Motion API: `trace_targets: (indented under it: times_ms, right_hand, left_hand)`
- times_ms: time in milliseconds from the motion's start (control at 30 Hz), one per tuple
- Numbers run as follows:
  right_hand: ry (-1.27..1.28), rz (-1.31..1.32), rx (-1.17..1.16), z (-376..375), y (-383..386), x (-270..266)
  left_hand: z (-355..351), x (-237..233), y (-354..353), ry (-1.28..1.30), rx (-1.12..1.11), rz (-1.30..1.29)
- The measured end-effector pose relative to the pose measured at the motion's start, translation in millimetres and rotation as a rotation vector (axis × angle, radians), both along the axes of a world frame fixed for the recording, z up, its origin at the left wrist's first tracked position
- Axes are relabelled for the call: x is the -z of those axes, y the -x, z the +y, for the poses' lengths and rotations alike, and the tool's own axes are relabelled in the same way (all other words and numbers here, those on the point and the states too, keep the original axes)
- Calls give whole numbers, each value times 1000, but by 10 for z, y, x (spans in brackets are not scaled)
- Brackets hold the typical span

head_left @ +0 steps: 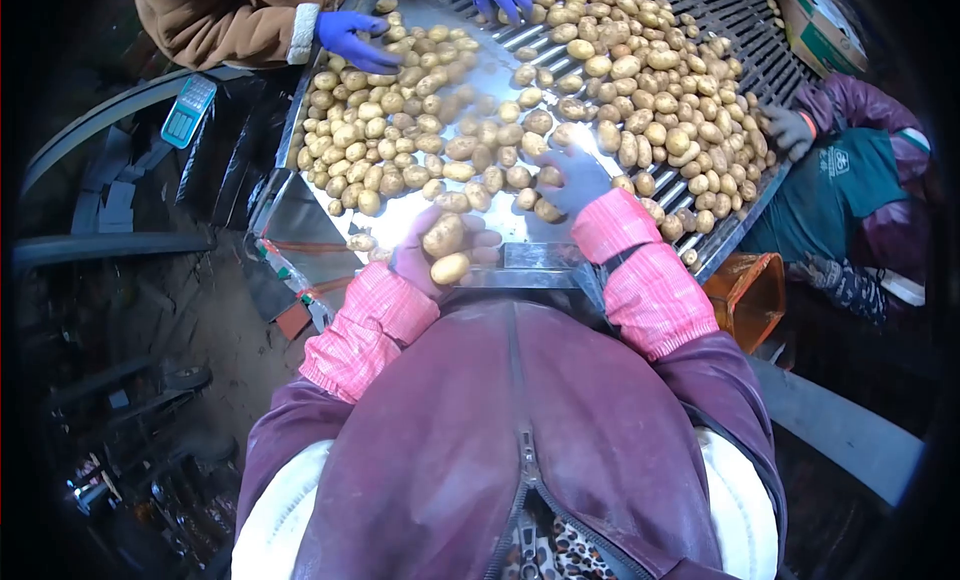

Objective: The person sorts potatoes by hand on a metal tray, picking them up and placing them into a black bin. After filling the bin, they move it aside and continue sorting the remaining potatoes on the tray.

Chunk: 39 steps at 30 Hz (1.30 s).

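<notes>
The left hand (pixel 425 258) cups two potatoes (pixel 444 236) at the near edge of the table (pixel 520 252). The right hand (pixel 575 180) lies flat (fingers spread) on the potato heap (pixel 640 90).

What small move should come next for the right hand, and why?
Probably close the right hand on the potato just beside it. That hand lies open and flat among the pile, holding nothing, while the left hand already cups two potatoes near the front edge of the metal table.
</notes>
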State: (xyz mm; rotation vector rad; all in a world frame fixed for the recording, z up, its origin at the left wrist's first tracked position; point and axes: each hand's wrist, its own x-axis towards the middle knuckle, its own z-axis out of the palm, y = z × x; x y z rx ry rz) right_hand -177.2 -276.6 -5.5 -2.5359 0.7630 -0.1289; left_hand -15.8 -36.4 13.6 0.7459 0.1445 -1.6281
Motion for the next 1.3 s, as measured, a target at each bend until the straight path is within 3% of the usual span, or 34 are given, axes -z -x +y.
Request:
trace_targets:
  times_ms: [33,100,167,233,300,367,500,633,800,867,1000,1033,1133,1167,1267,1300]
  right_hand:
    - [4,-13,27,17,2,-28]
    - [-255,-209,-92,216,-34,-195]
    - [-460,-360,-241,448,-42,-628]
    - [-510,-330,-87,307,80,-543]
    - [-51,-233,-93,-6,388,-369]
    - [107,19,-203,10,603,-386]
    - [249,147,-280,60,572,-1]
    - [250,104,-287,16,477,-39]
    - [-86,-193,-66,56,269,-188]
    - [-441,-290,-14,322,60,-464]
    - [-313,-288,-544,953,-394,-1171]
    - [-339,-322,-693,930,-468,-1036]
    - [-567,-318,-509,911,-627,-958]
    - [-585,-223,-327,926,-722,-977]
    - [-54,-556,-607,835,-1152,-269]
    - [154,-577,-811,899,-1297,-274]
  left_hand:
    - [14,-8,-11,81,-19,87]
    - [12,-20,-9,244,-51,269]
    - [67,30,-72,229,-111,336]
    - [86,13,-56,242,-125,349]
    - [145,30,-78,310,-101,342]
    - [222,135,-25,324,-111,346]
    - [323,-1,86,272,-134,264]
    - [357,-198,174,84,-128,259]
    - [445,-195,136,245,-31,184]
    - [445,-195,152,286,-10,196]
    - [479,-343,175,371,-63,298]
    - [517,-389,180,356,-84,333]
    - [684,-421,149,296,-100,403]
    - [749,-396,108,284,-79,410]
    - [899,-399,170,117,-258,289]
    - [933,-408,158,142,-273,328]
